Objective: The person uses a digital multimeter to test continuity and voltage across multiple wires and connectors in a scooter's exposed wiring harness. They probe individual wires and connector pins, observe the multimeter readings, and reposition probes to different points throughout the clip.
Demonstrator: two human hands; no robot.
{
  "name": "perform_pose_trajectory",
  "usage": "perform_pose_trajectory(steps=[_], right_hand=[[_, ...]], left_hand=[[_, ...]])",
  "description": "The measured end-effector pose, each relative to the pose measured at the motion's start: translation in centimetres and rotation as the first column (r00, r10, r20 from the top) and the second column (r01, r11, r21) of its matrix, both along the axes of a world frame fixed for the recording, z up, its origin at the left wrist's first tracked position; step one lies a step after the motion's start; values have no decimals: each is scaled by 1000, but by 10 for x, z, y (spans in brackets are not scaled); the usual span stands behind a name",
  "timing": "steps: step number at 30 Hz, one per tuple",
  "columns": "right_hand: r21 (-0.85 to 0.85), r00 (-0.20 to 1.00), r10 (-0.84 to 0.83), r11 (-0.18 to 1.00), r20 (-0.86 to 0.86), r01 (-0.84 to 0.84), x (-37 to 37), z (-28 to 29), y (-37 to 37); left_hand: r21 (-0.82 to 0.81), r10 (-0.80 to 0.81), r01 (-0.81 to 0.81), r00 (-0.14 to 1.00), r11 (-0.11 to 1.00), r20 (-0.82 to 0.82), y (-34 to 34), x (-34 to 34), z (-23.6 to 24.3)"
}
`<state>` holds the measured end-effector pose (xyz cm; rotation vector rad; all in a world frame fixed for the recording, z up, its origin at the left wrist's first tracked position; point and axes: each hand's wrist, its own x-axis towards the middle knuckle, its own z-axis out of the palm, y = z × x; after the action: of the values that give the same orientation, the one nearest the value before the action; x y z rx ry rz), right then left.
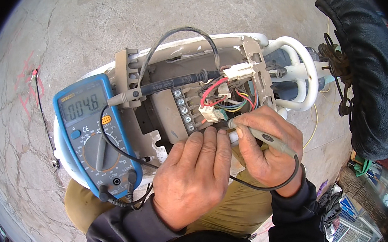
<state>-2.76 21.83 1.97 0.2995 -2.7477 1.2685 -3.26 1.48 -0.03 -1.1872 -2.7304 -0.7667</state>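
My right hand [273,148] grips a grey multimeter probe [265,137], its tip end pointing left into the wiring beside my left fingertips. My left hand [193,173] lies over the near edge of the controller box [173,116], fingers pressed together; what is under its fingertips is hidden. Part of a white connector [233,137] shows between the two hands. A second, dark probe [168,84] rests across the frame, its tip end at another white connector [239,71]. To the left sits a blue multimeter [96,137] with a lit display and both leads plugged in.
Around the controller runs a worn beige frame [124,76] with white tubing [310,72] on its right. A black padded seat [373,74] stands at far right. Coloured wires [235,102] bunch beside the screw terminals [184,111]. A thin black cable [42,112] lies on the concrete.
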Motion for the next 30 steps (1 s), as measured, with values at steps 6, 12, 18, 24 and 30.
perform_pose_trajectory(steps=[6,12,18,24,30], right_hand=[[-2,1000,-16,1000,-1,16,1,0,-3],[68,996,4,998,-91,2,-1,-1,-5],[89,996,16,996,-85,-9,0,-1,-5],[113,995,25,993,-93,-14,1,-1,-5],[95,995,30,995,-98,-20,1,-1,-4]], left_hand=[[12,-4,4,1000,1000,-2,-1,-1,0],[6,7,-7,1000,1000,2,0,0,1],[7,41,-41,998,999,55,1,4,2],[-1,36,-36,997,999,67,-1,5,2],[-10,40,-39,997,999,69,1,6,3]])
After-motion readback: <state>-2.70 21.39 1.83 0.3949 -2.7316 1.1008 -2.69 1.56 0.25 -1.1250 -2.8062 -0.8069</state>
